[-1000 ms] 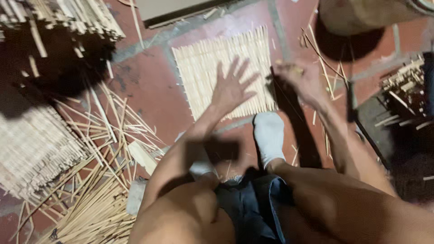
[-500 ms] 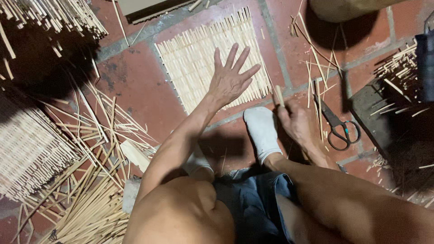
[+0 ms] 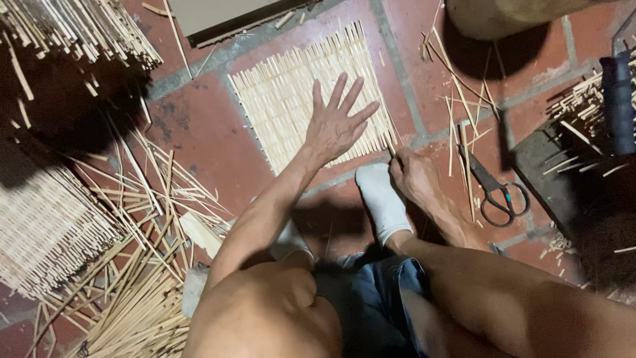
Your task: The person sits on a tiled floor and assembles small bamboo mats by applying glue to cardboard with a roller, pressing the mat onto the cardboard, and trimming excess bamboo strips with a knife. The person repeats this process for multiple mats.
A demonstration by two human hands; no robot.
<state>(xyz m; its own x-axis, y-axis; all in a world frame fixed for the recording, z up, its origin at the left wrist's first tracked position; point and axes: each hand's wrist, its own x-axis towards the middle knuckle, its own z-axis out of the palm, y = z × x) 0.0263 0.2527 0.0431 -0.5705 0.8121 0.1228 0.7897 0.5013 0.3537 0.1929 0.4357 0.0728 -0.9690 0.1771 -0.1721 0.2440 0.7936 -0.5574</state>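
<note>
left hand [image 3: 338,126]: open, fingers spread, palm pressed flat on woven bamboo mat [image 3: 301,93] | right hand [image 3: 411,176]: closed on a thin bamboo strip [image 3: 389,147] at the mat's near right corner | mat: flat on red tile floor [image 3: 192,132] | white sock [image 3: 381,199]: just beside right hand | scissors [image 3: 493,192]: on floor, to the right | loose bamboo sticks [image 3: 139,265]: piled on the left

You have no packages, labels, signs or screens in front of you here. The nearest thing to one is the flat, pale rectangular board with a dark edge [image 3: 228,16] lying at the top of your view; whether it is packaging cannot be told.
</note>
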